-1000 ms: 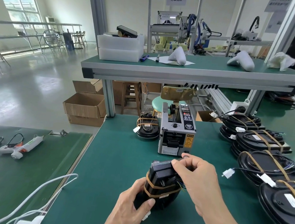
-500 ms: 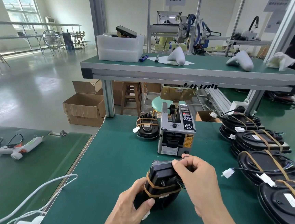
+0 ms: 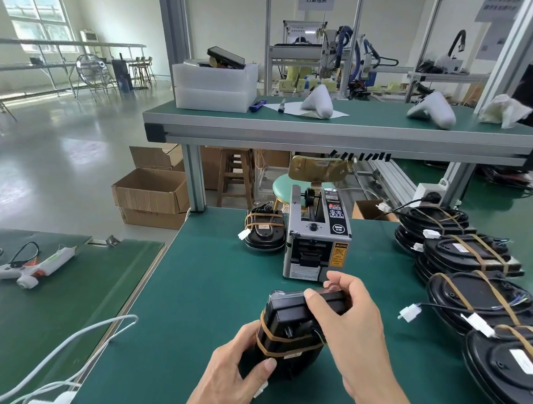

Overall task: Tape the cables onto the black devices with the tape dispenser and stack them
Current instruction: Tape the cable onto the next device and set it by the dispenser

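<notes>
1. Head view: I hold the black oval plastic device [image 3: 292, 329] tipped up on its edge over the green bench mat [image 3: 205, 293], just in front of the grey box-shaped automatic tape dispenser [image 3: 317, 235]. Its long axis runs away from me, toward the dispenser's outlet.
2. My left hand [image 3: 230, 379] wraps the near end, thumb pressed on the lower tan tape band.
3. My right hand [image 3: 354, 325] grips the far upper edge, fingers curled over it. It is the nearer hand to the dispenser, which lies just beyond its knuckles, so I judge the right should reach for the next strip.
4. A dark cable seems tucked under the bands, though my hand hides most of it.
5. The taped black devices stacked along the right [image 3: 466, 254] lie well apart from my grip, to the right.
</notes>
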`<state>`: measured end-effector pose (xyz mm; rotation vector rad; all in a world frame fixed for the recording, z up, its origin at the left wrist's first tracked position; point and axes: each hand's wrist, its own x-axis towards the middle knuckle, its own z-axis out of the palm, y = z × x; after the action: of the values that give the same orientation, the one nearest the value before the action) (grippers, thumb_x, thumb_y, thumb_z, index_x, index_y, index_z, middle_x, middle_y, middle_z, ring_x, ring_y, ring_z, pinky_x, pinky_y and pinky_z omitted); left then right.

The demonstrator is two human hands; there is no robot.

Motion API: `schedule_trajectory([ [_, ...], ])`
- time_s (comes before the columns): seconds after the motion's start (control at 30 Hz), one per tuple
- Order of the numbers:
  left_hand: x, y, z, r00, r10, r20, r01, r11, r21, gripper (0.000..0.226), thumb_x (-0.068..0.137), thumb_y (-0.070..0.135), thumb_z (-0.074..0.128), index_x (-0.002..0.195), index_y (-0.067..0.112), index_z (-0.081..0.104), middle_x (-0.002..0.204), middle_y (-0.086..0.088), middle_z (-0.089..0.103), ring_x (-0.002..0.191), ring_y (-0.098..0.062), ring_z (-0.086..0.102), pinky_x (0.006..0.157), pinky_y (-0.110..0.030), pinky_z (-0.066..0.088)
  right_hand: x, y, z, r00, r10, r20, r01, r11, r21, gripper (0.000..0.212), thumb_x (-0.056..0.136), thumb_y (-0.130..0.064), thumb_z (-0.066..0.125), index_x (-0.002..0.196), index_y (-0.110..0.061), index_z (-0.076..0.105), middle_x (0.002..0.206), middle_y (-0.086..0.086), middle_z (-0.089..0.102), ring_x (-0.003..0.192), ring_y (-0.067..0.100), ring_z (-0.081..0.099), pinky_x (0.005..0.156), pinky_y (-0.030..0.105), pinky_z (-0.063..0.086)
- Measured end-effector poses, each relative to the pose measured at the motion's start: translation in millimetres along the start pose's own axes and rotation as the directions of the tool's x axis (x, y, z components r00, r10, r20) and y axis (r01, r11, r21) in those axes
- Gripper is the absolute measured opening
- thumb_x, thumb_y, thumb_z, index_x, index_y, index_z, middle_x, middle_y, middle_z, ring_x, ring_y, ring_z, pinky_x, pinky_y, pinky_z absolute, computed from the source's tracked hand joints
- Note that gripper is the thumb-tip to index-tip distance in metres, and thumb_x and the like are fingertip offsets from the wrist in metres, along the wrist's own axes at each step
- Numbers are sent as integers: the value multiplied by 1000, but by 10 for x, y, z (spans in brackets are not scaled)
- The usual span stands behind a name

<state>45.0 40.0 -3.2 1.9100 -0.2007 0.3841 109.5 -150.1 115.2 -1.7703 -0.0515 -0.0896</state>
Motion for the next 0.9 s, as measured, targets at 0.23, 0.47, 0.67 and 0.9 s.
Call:
schedule_trajectory([
  [0.23, 8, 27, -4, 1000, -4, 13, 4, 1000, 8, 53, 104, 45, 66, 152, 31, 48, 125, 2, 74, 106, -24, 72, 90, -17, 53, -2, 37, 0, 999, 17, 38, -16, 999, -46, 42, 83, -46, 80, 120, -46, 60, 112, -20, 64, 108, -2, 59, 103, 35, 49],
  [0.47, 12, 20, -6, 999, -47, 12, 47, 999, 18, 52, 104, 45, 64, 151, 30, 48, 122, 1, 75, 100, -34, 70, 89, -19, 55, 151, 115, -22, 995, 88, 42, -95, 970, 225, 26, 96, -19, 70, 116, -36, 71, 101, -12, 74, 104, 11, 68, 104, 38, 51],
  [0.67, 15, -2, -19, 996, -89, 21, 88, 996, 34, 53, 106, 46, 62, 153, 28, 45, 127, 1, 74, 111, -22, 72, 101, -27, 53, 211, 445, -157, 979, 186, 84, -204, 886, 417, 22, 105, -20, 57, 117, -26, 74, 104, -1, 80, 99, 16, 74, 93, 33, 51],
  [0.9, 12, -25, -32, 993, -121, 5, 121, 992, 37, 53, 104, 50, 60, 150, 29, 44, 126, 2, 75, 116, -21, 70, 104, -31, 51, -108, 1108, -201, 995, 59, -84, -63, 997, -54, 24, 90, -8, 76, 87, -31, 79, 80, -10, 79, 81, 3, 74, 77, 0, 45],
])
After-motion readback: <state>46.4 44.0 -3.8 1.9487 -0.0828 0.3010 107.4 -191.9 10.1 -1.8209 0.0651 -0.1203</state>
